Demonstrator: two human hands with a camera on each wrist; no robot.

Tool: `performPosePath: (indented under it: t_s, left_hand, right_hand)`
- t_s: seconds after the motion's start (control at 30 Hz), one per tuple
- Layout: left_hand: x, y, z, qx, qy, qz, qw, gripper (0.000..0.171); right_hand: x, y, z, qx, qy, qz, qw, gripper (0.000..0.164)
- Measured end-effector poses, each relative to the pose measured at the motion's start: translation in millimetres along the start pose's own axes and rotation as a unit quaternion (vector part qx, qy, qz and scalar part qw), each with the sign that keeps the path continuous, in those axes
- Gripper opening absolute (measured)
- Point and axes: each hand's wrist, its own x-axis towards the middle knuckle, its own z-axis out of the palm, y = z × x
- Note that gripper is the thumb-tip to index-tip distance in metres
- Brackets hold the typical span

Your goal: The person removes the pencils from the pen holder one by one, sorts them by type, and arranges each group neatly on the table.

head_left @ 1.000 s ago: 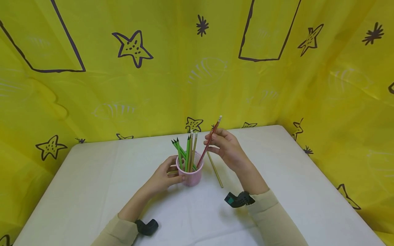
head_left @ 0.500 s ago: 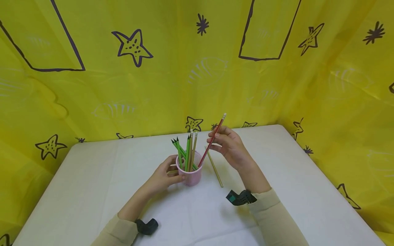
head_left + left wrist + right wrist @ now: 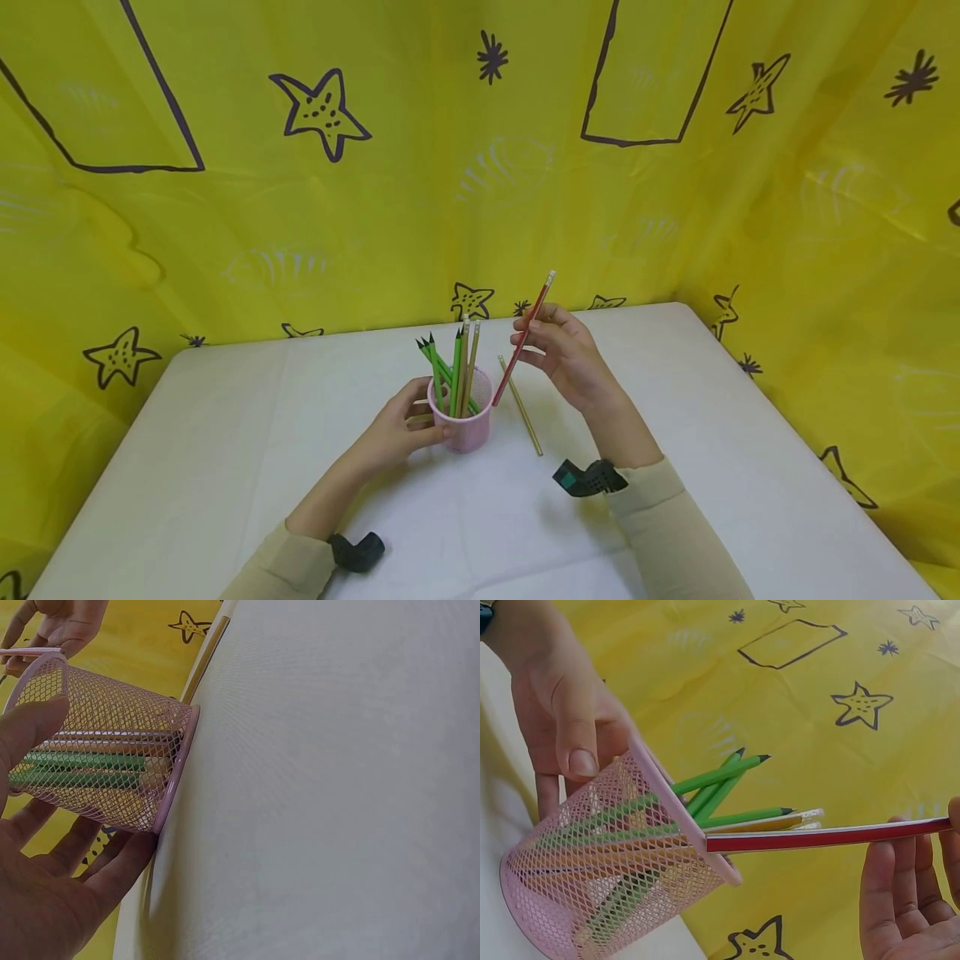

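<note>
And here is the left hand, fingers curled round the pink mesh cup, thumb on the near side, holding it upright on the white surface, about midway between the left and right edges and short of the far edge. Over to the right hand: fingers and thumb pinch a red pencil, tilted, white eraser end up towards the far right corner, blunt lower end right at the cup's rim on the side facing the right edge, and whether the two touch I cannot tell! Inside the cup, green pencils lean with dark tips up, alongside gold pencils showing their erasers. Just beside the cup, towards the right edge, a loose gold pencil lies aslant, and beyond the far edge hangs a yellow curtain with dark-outlined stars
</note>
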Motion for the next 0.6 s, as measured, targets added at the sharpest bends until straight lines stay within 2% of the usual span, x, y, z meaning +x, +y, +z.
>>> performPosePath:
  t_s: [0.27,0.5,0.6]
  left_hand:
    - [-0.7,2.0,0.0,-0.003,-0.004,0.005,1.0,0.075]
    - [-0.4,1.1,0.0,0.002,-0.003,0.007,1.0,0.075]
    - [0.9,-1.3,0.0,0.008,-0.004,0.014,0.9999,0.074]
  right_hand:
    - [1.4,0.7,-4.7,-0.023,0.021,0.007,0.999,0.012]
    - [4.4,6.5,-9.6,-0.072,0.048,0.024,0.996,0.008]
    - [5.7,8.7,-11.3,-0.091,0.057,0.027,0.994,0.013]
